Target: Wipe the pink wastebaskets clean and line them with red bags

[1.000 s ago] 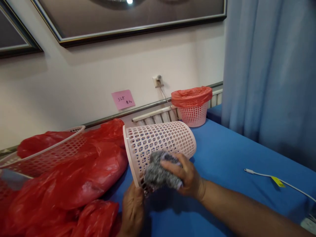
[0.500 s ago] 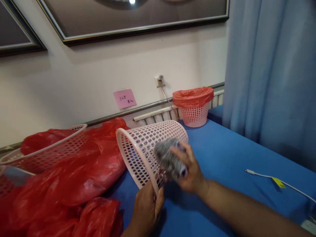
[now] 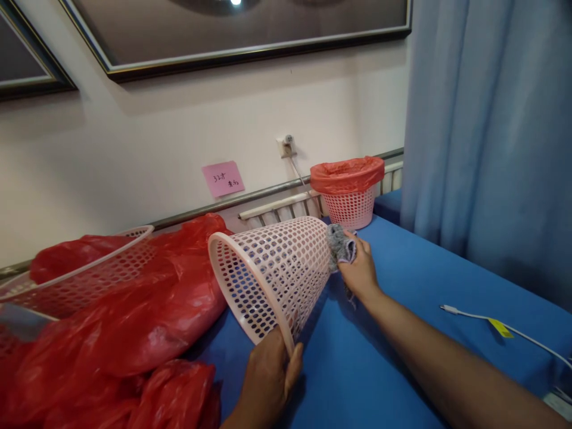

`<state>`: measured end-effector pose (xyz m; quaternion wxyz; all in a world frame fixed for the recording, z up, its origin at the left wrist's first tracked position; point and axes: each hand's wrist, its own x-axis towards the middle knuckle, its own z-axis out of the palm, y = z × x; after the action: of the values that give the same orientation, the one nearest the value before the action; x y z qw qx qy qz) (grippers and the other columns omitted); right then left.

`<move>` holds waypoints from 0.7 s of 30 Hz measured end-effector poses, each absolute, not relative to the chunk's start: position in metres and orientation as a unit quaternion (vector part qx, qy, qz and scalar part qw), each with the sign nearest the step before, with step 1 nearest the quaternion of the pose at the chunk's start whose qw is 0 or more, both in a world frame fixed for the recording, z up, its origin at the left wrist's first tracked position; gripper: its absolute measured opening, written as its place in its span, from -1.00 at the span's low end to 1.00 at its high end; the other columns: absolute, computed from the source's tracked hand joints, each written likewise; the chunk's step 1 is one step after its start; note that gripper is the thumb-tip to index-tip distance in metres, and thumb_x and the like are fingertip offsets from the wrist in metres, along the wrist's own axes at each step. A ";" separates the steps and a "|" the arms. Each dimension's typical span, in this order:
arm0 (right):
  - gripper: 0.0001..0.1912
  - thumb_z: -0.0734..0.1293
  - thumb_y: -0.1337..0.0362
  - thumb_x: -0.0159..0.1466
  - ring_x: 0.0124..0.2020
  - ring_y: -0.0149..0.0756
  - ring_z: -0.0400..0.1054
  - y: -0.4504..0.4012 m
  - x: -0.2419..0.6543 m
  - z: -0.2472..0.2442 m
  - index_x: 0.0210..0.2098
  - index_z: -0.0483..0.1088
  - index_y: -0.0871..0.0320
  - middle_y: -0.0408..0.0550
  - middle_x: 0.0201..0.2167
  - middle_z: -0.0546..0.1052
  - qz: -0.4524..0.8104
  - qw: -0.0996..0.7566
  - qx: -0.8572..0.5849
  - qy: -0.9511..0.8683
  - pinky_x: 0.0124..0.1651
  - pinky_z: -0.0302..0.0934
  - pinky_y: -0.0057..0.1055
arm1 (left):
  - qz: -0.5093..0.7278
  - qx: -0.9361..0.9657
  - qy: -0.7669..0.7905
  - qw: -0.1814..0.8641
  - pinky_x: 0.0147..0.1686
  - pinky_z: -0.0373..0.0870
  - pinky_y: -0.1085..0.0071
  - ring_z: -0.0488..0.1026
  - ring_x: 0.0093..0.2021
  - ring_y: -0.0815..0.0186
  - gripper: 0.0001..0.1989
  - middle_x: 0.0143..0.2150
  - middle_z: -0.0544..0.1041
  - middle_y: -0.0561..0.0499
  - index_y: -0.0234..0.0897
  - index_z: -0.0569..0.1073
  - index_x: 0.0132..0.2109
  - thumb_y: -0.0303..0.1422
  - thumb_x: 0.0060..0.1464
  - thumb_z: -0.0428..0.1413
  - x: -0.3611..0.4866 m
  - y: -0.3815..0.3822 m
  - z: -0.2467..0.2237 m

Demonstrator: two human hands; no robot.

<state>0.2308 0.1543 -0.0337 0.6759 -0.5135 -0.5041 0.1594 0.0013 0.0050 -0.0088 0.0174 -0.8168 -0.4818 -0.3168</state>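
Blue table (image 3: pixel 429 280) across foreground. Red bags (image 3: pixel 147 316) heaped at left. Pink basket (image 3: pixel 290 256) tipped on side over table, between both hands, mouth facing left toward bags. Lined basket (image 3: pixel 351 208) upright, just beyond closed end. Left hand (image 3: pixel 268 369) grasping pink basket's rim. Right hand (image 3: pixel 363 271) at closed end, fingers clenched on gray cloth (image 3: pixel 337 247), cloth against basket. White cable (image 3: pixel 473 316) well apart, right side.
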 end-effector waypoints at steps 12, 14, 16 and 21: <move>-0.36 0.37 0.45 0.16 0.34 0.03 0.32 0.114 0.218 -0.030 0.22 0.49 -0.05 0.08 0.34 0.25 0.062 0.648 -0.365 -0.666 0.32 0.37 0.01 | -0.303 -0.811 -0.496 -0.070 -0.13 0.66 0.33 0.71 -0.14 0.13 -0.73 -0.11 0.72 -0.08 -0.11 0.56 0.08 -0.28 0.34 0.06 -0.002 0.007 -0.002; -0.41 0.36 0.47 0.11 0.23 0.01 0.43 0.146 0.230 -0.034 0.13 0.54 0.00 0.09 0.21 0.38 0.123 0.653 -0.484 -0.569 0.30 0.38 0.03 | -0.278 -0.818 -0.497 -0.075 -0.14 0.66 0.32 0.70 -0.19 0.14 -0.75 -0.17 0.71 -0.07 -0.11 0.57 0.05 -0.27 0.34 0.06 -0.002 0.009 -0.002; -0.47 0.37 0.43 0.10 0.07 -0.03 0.51 0.164 0.238 -0.035 0.07 0.56 0.06 0.08 0.05 0.47 0.168 0.654 -0.543 -0.499 0.26 0.42 0.03 | -0.250 -0.824 -0.501 -0.078 -0.14 0.66 0.29 0.68 -0.21 0.13 -0.73 -0.19 0.70 -0.09 -0.14 0.57 0.07 -0.28 0.34 0.05 -0.003 0.011 -0.002; -0.40 0.39 0.38 0.18 0.27 0.01 0.42 0.120 0.221 -0.026 0.22 0.46 -0.01 0.11 0.26 0.36 0.096 0.681 -0.397 -0.608 0.32 0.38 0.00 | -0.213 -0.811 -0.538 -0.090 -0.09 0.63 0.23 0.67 -0.17 0.10 -0.76 -0.16 0.71 -0.13 -0.18 0.60 -0.05 -0.33 0.29 0.04 -0.008 0.013 -0.004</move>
<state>0.2205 0.1196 -0.0261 0.6808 -0.3970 -0.6080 0.0961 -0.0081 0.0135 -0.0036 -0.0902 -0.8108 -0.5377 -0.2127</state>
